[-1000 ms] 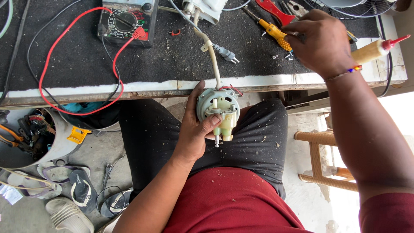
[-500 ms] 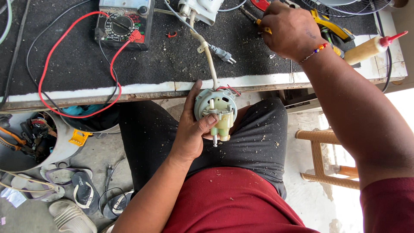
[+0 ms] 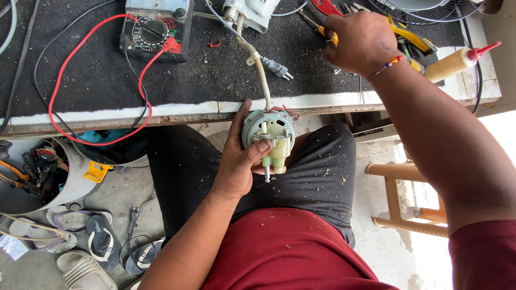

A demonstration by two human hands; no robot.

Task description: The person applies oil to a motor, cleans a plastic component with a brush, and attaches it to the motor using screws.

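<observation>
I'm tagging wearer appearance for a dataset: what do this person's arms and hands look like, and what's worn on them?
Both forearms are bare. The right hand has a thin beaded bracelet at the wrist, with red, yellow and blue beads. A dark red short sleeve covers the right upper arm. The left hand shows no ring, watch or glove.

A multimeter (image 3: 157,27) is sitting near the far edge of the table (image 3: 80,75), its red lead (image 3: 56,80) and black lead (image 3: 137,80) looping over the near edge. A grey plug (image 3: 277,68) is lying mid-table. A tan squeeze bottle with a red nozzle (image 3: 457,62) is lying towards the right edge. Below the left end, a bucket of wires and parts (image 3: 37,172) is standing on the floor, sandals (image 3: 80,241) lying beside it. A wooden stool (image 3: 408,198) is standing at the right
</observation>
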